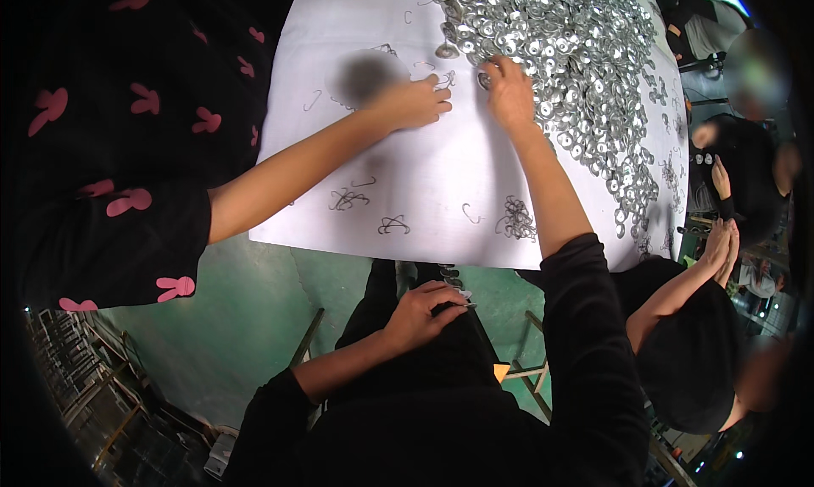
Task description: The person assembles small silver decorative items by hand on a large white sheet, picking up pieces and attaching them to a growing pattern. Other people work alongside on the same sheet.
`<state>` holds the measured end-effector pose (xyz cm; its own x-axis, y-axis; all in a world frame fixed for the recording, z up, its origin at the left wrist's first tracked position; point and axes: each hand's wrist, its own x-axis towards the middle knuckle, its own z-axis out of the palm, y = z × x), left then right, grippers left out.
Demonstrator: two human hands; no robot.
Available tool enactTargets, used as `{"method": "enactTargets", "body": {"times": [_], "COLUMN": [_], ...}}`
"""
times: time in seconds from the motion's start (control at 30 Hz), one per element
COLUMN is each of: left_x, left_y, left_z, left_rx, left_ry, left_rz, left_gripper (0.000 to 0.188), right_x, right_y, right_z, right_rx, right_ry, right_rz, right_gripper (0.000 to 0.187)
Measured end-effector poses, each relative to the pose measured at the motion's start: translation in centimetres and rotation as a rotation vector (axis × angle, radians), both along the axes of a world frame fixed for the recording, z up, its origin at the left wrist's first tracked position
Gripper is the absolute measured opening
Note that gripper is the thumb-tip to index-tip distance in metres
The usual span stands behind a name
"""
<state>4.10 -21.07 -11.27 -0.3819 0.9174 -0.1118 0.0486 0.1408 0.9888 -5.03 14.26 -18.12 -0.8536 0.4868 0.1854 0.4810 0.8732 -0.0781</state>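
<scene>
My left hand (421, 316) is low in front of my lap, below the table's near edge. Its thumb and fingers pinch a small shiny metal disc (469, 304). Several more metal discs (452, 275) hang or stand in a row just beyond that hand; what carries them is hidden. Over the table, my right hand (511, 95) reaches to the left edge of a large heap of round metal discs (585, 72). Its curled fingertips are on one dark-centred disc (484, 80) at the heap's border.
A co-worker's hand (411, 104) reaches from the left to thin wire hooks (445, 80) on the white table cover (424, 165). More hook clusters (517, 220) lie near the front edge. Other people sit to the right, one with hands together (721, 245). Green floor (220, 326) shows below.
</scene>
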Motion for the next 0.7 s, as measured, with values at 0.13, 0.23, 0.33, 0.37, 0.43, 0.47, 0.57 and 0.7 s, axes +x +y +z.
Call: {"method": "enactTargets", "body": {"times": [0.13,0.23,0.33,0.37,0.43,0.47,0.57,0.7], "left_x": [0.0,0.2,0.4,0.5,0.7,0.8,0.7,1.3], "left_y": [0.3,0.4,0.5,0.5,0.5,0.5,0.5,0.1], "left_z": [0.4,0.0,0.1,0.2,0.1,0.1,0.5,0.0], "left_rx": [-0.021,-0.015,0.0,0.003,0.002,0.002,-0.014,0.012], "left_ry": [0.002,-0.002,-0.004,-0.006,-0.019,-0.025,-0.032,-0.015], "left_rz": [-0.023,-0.03,-0.017,-0.012,0.0,0.003,-0.001,0.005], "left_gripper": [0.012,0.012,0.012,0.012,0.012,0.012,0.012,0.012], "right_x": [-1.6,-0.8,0.9,1.5,2.2,2.4,3.4,5.5], "right_y": [-3.1,-3.7,-4.2,-4.1,-3.9,-3.9,-3.9,-5.1], "right_z": [-1.5,-1.2,-0.2,-0.1,-0.2,0.0,-0.1,0.0], "right_rx": [-0.131,-0.193,-0.365,-0.45,-0.479,-0.501,-0.556,-0.742], "right_ry": [0.088,0.067,0.145,0.159,0.331,0.336,0.328,0.281], "right_rz": [0.19,0.326,0.315,0.28,0.183,0.094,0.012,-0.03], "right_gripper": [0.041,0.035,0.025,0.024,0.024,0.023,0.021,0.016]}}
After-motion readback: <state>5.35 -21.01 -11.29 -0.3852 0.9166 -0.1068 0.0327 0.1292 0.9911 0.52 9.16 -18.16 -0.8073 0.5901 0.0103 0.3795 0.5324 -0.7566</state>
